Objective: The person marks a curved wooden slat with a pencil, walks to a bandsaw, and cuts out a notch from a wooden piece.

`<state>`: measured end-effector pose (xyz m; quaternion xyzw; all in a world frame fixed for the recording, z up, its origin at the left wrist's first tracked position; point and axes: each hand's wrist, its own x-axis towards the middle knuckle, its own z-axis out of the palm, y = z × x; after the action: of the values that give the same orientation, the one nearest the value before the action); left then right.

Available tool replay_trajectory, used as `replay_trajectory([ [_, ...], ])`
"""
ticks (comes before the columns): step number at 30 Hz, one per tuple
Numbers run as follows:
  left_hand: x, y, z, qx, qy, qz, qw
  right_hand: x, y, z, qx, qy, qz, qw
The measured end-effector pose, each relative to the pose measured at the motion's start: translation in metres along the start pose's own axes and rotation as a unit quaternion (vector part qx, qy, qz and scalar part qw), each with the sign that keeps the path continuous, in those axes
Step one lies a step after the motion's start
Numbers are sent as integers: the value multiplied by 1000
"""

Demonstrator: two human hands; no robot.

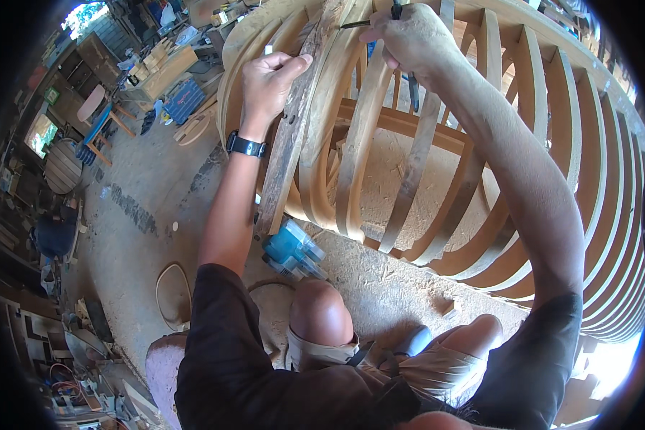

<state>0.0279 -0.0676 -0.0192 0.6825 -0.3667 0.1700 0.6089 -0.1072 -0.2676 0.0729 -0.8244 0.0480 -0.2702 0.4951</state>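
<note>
A long rough-edged wooden plank (288, 132) lies against the curved wooden ribs (365, 136) of a large boat-like frame. My left hand (269, 82), with a dark watch on its wrist, is closed at the plank's left edge, thumb on its face. A small white piece (268, 49) shows just above these fingers; what it belongs to is hidden. Near the plank's upper part, my right hand (416, 39) is closed around a thin dark tool (355, 25), its tip pointing left at the wood. Another dark length (413, 92) hangs below that hand; its kind is unclear.
A teal power tool (292, 249) sits on the dusty floor below the plank, near my knee. Further left are a blue case (184, 100), a workbench (161, 72) with wood blocks, and a stool (107, 122). More ribs curve away to the right.
</note>
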Motion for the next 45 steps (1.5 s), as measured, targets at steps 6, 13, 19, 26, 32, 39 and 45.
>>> replay_trajectory([
  [6, 0, -2, 2, -22, 2, -1, 1000, 3, 1, -3, -19, 10, -12, 1000],
  [13, -1, 3, 3, -17, -2, -13, 1000, 2, 1, 0, -126, 36, -51, 990],
  [19, -1, 0, 1, -25, 0, -7, 1000, -48, -15, 7, -138, -35, -6, 990],
  [26, 0, 0, 2, -28, -6, -3, 1000, -74, -14, 19, -115, -42, 34, 992],
  [32, 1, 3, -1, 12, -4, -2, 1000, -96, -3, 32, -121, -27, 5, 992],
  [39, -1, 4, -1, -1, 6, 7, 1000, -123, -5, 42, -84, -44, -39, 995],
  [45, -4, 7, 0, 2, 0, 0, 1000, -142, 1, 57, -87, -34, -68, 993],
])
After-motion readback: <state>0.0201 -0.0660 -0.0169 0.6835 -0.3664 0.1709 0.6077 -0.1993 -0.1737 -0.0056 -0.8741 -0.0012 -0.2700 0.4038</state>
